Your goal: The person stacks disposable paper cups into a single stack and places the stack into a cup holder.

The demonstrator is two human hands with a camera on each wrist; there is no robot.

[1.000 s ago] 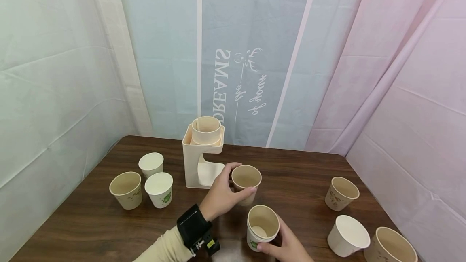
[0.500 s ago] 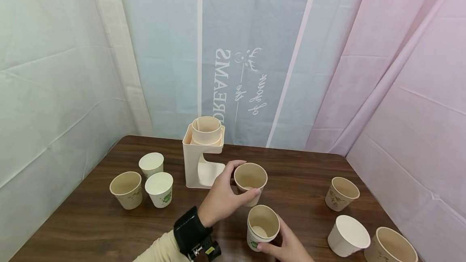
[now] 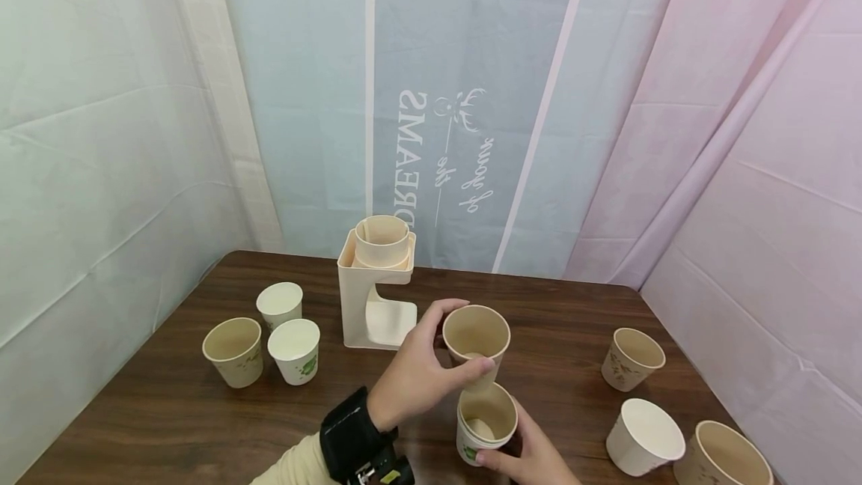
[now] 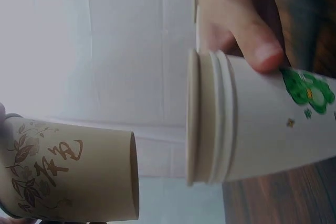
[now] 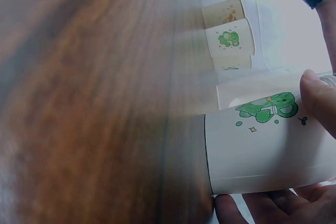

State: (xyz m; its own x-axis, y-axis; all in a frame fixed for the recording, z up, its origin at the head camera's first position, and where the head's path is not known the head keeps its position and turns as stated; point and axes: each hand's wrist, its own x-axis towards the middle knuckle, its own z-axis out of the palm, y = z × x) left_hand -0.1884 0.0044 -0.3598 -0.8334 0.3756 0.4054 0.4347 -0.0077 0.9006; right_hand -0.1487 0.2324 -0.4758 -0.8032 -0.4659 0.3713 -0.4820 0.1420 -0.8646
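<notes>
My left hand [image 3: 420,380] holds a brown paper cup [image 3: 477,329] by its sides, thumb in front and fingers behind. It is upright, above a stack of nested paper cups [image 3: 466,444]. The left wrist view shows a gap between the held cup's base and the stack's top rim. My right hand [image 3: 535,451] grips the stack low on the table, its thumb at the front. The outermost cup [image 5: 268,150] is white with a green cartoon print; a brown cup sits innermost. The held cup's side [image 4: 68,171] bears a brown leaf print and lettering.
A cream cup dispenser [image 3: 357,298] with an open tube on top stands at the back. On the left are a brown cup [image 3: 237,365] and two white cups [image 3: 296,354]. A white cup [image 3: 636,440] stands at right between two brown cups [image 3: 626,369].
My left hand has carried the brown cup to the right and upward, from beside the dispenser to over the stack. My right hand and the stack have stayed in place.
</notes>
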